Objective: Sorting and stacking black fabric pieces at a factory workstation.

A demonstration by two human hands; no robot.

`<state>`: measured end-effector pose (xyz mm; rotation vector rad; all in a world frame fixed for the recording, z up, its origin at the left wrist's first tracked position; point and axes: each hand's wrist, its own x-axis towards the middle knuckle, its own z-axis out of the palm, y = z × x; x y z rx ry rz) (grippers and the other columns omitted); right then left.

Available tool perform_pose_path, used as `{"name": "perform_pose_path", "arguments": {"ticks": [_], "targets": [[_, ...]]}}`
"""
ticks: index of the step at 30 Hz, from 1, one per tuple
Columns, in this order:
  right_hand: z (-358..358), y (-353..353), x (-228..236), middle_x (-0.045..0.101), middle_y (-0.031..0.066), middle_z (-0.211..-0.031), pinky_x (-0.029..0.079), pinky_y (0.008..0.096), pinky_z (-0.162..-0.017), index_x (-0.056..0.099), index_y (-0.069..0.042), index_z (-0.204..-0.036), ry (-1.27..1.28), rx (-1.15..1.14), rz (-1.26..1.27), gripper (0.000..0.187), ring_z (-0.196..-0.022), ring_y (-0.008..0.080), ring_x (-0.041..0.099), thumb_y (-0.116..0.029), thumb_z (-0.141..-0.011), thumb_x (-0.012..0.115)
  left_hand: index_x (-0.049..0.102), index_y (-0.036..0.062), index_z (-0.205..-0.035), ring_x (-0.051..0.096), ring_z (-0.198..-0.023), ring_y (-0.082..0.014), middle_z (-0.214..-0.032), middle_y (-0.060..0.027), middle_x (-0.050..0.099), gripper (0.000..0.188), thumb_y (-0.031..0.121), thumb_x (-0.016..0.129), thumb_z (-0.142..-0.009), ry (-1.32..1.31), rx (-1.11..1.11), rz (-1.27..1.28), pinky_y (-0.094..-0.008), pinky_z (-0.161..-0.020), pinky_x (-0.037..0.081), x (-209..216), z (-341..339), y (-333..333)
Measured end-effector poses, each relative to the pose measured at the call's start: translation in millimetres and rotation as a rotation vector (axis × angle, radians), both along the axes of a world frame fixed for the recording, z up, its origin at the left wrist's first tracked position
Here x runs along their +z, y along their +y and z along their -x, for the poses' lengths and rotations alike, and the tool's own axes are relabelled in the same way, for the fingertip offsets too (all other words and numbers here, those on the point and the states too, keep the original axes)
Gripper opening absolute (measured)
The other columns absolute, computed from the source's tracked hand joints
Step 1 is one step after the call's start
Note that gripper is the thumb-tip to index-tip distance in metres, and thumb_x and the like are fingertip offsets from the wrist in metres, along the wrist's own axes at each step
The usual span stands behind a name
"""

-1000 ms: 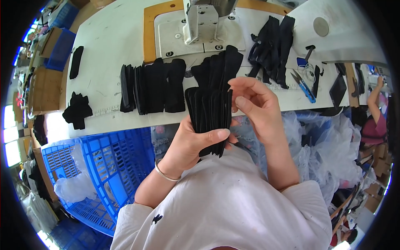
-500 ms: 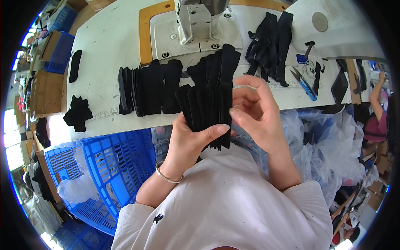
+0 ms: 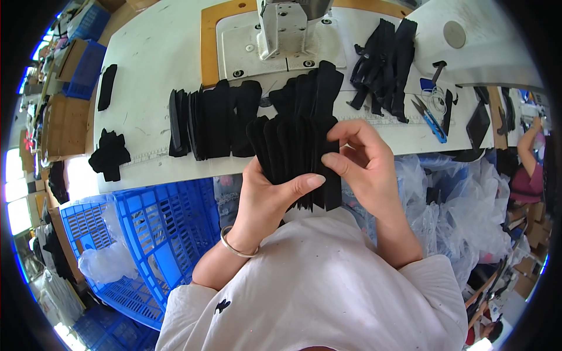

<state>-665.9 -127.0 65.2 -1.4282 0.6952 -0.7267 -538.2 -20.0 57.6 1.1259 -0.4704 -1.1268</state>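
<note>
A fanned stack of narrow black fabric pieces [image 3: 287, 152] stands upright in my left hand [image 3: 266, 196], its thumb pressed across the front. At the stack's right side, my right hand [image 3: 369, 167] pinches the outermost black fabric piece [image 3: 332, 190] between thumb and index finger. That piece sits slightly apart from the others, and its lower end hangs beside the stack. Just beyond my hands, on the white table [image 3: 149, 126], lie another overlapping bunch of black pieces [image 3: 303, 93] and a wider row of them [image 3: 219, 120] to the left.
A sewing machine [image 3: 287, 32] stands at the back centre. More black strips [image 3: 386, 64] lie right of it, near blue-handled thread snips [image 3: 432, 121] and a coil of white cord [image 3: 433, 100]. A blue crate [image 3: 149, 245] stands below the table's left; clear plastic bags [image 3: 462, 205] are at right.
My right fingers have closed on the outermost piece and drawn it a little to the right, away from the stack. My left hand keeps its hold. The view has shifted slightly.
</note>
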Motion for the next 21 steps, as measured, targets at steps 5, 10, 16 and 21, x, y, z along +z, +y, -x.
{"name": "perform_pose_path", "arguments": {"ticks": [5,10,16,21], "targets": [[-2.9,2.9,-2.1,0.06,-0.0006,-0.085,0.038,0.0203,-0.059,0.063,-0.002,-0.093,0.043,-0.02,0.067,0.017,-0.065,0.0056,0.043,-0.008,-0.08,0.073,0.063,-0.002,-0.105,0.063,-0.086,-0.0092,-0.098,-0.0051,0.069,0.032,0.004,0.079,-0.078,-0.012,0.004,-0.012,-0.0242,-0.079,0.054,-3.3,-0.8,2.3],[-5.8,3.2,-5.7,0.059,-0.0023,-0.082,0.035,0.0218,-0.057,0.063,-0.003,-0.092,0.046,0.02,0.11,0.019,-0.064,0.005,0.041,-0.012,-0.08,0.074,0.061,-0.0014,-0.109,0.063,-0.089,-0.0112,-0.1,-0.0054,0.067,0.039,0.005,0.081,-0.076,-0.027,-0.001,-0.009,-0.0262,-0.081,0.053,-3.0,0.2,2.5],[-6.0,2.3,-7.3,0.054,-0.0029,-0.078,0.034,0.0215,-0.057,0.062,-0.004,-0.093,0.094,0.029,0.125,0.02,-0.064,0.0053,0.038,-0.015,-0.081,0.073,0.06,-0.0017,-0.109,0.062,-0.09,-0.0098,-0.101,-0.005,0.067,0.038,0.006,0.079,-0.078,-0.008,0.007,0.011,-0.0252,-0.082,0.053,-3.8,-3.9,4.3],[-8.7,4.0,0.6,0.048,-0.0039,-0.076,0.032,0.0207,-0.058,0.061,-0.004,-0.096,0.104,0.001,0.09,0.014,-0.065,0.0048,0.037,-0.008,-0.083,0.066,0.06,-0.0013,-0.11,0.062,-0.09,-0.0102,-0.102,-0.0046,0.066,0.039,0.009,0.08,-0.079,0.076,0.006,-0.022,-0.0263,-0.081,0.052,-5.5,-6.5,4.9]]}}
